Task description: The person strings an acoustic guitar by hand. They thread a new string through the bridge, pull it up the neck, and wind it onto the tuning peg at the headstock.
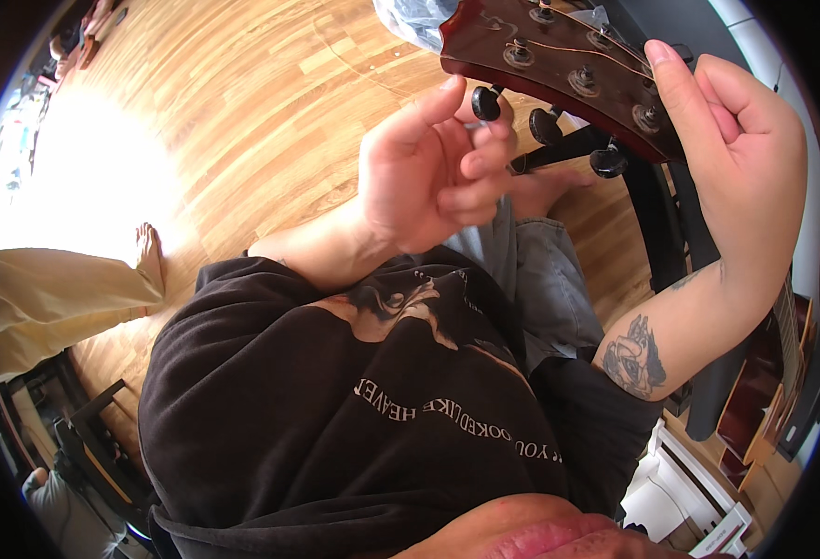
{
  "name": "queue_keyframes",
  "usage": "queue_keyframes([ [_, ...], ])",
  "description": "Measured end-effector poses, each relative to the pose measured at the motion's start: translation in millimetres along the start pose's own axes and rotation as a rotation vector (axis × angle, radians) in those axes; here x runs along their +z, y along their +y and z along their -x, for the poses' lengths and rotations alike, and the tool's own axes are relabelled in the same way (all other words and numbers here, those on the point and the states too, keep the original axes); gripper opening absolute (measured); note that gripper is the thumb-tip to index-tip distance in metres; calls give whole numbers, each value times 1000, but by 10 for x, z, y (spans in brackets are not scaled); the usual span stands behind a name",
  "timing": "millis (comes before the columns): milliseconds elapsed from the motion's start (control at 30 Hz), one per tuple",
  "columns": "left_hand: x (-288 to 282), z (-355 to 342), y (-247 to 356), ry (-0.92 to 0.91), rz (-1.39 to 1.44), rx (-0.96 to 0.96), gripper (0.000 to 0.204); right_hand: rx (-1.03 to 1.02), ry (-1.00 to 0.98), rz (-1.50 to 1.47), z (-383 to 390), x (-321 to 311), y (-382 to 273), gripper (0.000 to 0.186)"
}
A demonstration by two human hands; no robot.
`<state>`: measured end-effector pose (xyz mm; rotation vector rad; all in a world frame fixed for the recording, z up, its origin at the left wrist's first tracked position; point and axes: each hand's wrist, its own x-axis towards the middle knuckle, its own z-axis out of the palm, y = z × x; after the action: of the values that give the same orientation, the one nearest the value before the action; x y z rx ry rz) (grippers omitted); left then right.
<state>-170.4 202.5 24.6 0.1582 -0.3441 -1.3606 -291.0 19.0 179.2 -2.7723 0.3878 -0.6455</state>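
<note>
A dark red-brown guitar headstock (563, 65) fills the top right, with black tuning knobs (607, 160) along its lower edge. A thin copper-coloured string (568, 48) crosses its face. My right hand (731, 140) is closed at the headstock's right side, thumb and curled forefinger pinched around that string; the exact fingertip contact is partly hidden. My left hand (433, 168) is palm up just below the nearest knob, fingers loosely curled and apart, one fingertip partly hidden behind the knob. Whether it touches the knob I cannot tell.
Another person's tan-trousered leg (65, 293) and bare foot are at left on the wooden floor (261, 112). Black stands or chairs (88, 433) sit lower left. Another guitar (745, 419) stands at right, near a white object (661, 480). A translucent plastic bag (410, 20) lies beyond the headstock.
</note>
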Motion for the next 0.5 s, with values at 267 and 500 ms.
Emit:
queue_keyframes([
  [267, 150, 23, 33, 316, -544, 248, 35, -40, -9, 10, -21, -9, 18, 49],
  [500, -102, -103, -139, -354, 452, -142, 28, 6, -5, -38, -12, -3, 2, 50],
])
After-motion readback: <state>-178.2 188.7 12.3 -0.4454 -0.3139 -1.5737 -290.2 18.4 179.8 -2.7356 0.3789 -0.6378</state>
